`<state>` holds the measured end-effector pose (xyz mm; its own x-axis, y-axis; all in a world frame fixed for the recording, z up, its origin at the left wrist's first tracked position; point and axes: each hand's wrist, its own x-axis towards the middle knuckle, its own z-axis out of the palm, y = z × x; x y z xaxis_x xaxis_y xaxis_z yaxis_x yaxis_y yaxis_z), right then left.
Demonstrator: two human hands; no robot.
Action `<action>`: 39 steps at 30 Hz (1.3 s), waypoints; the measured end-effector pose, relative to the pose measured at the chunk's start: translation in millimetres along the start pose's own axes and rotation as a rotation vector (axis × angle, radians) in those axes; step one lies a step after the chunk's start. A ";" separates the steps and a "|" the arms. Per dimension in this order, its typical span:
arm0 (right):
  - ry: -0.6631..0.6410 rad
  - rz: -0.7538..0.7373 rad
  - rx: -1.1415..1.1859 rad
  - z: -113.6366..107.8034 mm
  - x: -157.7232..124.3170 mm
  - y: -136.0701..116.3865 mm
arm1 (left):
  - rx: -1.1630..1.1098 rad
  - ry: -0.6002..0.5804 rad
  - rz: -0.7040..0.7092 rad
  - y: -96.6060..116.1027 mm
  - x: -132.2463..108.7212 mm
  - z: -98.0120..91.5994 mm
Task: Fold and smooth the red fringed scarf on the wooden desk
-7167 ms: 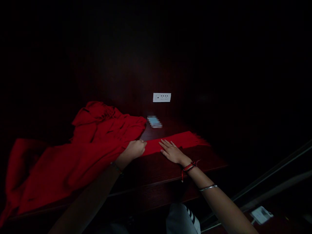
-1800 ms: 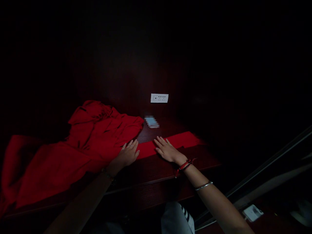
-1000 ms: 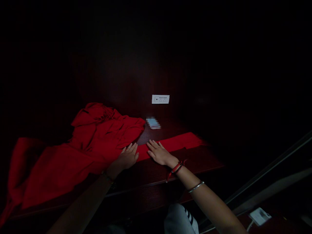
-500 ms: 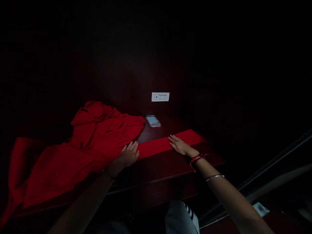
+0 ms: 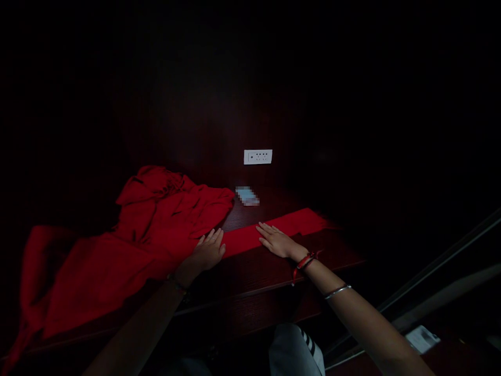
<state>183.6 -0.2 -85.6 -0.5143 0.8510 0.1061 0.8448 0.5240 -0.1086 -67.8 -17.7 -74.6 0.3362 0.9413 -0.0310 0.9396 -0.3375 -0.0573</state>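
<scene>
A large red cloth [image 5: 129, 235] lies bunched over the left of a dark wooden desk [image 5: 266, 271]. One narrow flat strip of it [image 5: 289, 225] runs to the right. My left hand [image 5: 207, 251] rests flat on the cloth where the strip meets the bunched part, fingers spread. My right hand [image 5: 276, 242] lies flat on the strip just to the right, fingers stretched out. A red cord bracelet and a thin silver bangle sit on my right forearm.
A small pale blue object [image 5: 247, 196] lies on the desk behind the strip. A white socket plate [image 5: 258, 156] is set in the dark back wall. A white device [image 5: 421, 338] lies low at the right. The room is very dark.
My right hand slid right along the strip and has now come back leftward toward my left hand. My left hand stays flat in about the same spot.
</scene>
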 end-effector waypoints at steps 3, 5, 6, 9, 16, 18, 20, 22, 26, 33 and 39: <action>-0.014 0.154 -0.062 -6.2 -14.9 31.0 | 0.003 0.002 0.001 1.4 -1.1 -2.2; 0.018 0.193 -0.103 -10.0 -20.1 38.0 | 0.007 0.007 -0.002 2.2 -1.9 -3.7; 0.048 0.186 -0.118 -11.4 -20.6 37.2 | 0.007 0.005 -0.003 2.6 -2.3 -4.5; 0.153 0.132 -0.141 -12.5 -13.8 25.4 | 0.010 -0.008 -0.002 3.1 -3.5 -6.7; 0.001 0.268 -0.135 -8.6 1.9 52.4 | 0.023 -0.079 0.005 0.6 -5.3 -12.6; -0.064 0.336 -0.119 -10.6 -5.2 79.8 | 0.028 -0.089 0.009 -0.1 -4.9 -13.5; -0.108 0.412 -0.098 -14.6 -15.2 107.3 | 0.029 -0.092 0.005 -0.5 -4.2 -13.4; -0.133 0.489 -0.094 -19.3 -24.6 128.5 | 0.028 -0.088 0.002 -0.7 -3.3 -12.4; -0.063 0.531 -0.139 -23.9 -30.6 137.1 | 0.037 -0.051 0.007 -1.1 -2.8 -9.9; -0.040 0.393 -0.074 -14.2 -16.3 134.8 | 0.050 -0.035 0.019 -1.2 -3.8 -10.3; 0.024 0.564 -0.088 -21.8 -26.4 161.0 | 0.029 -0.019 0.021 -2.0 -2.9 -9.0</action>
<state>336.4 61.0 -84.3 0.0225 0.9967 0.0784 0.9972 -0.0168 -0.0726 -70.1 -19.7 -65.4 0.3542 0.9337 -0.0519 0.9300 -0.3575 -0.0857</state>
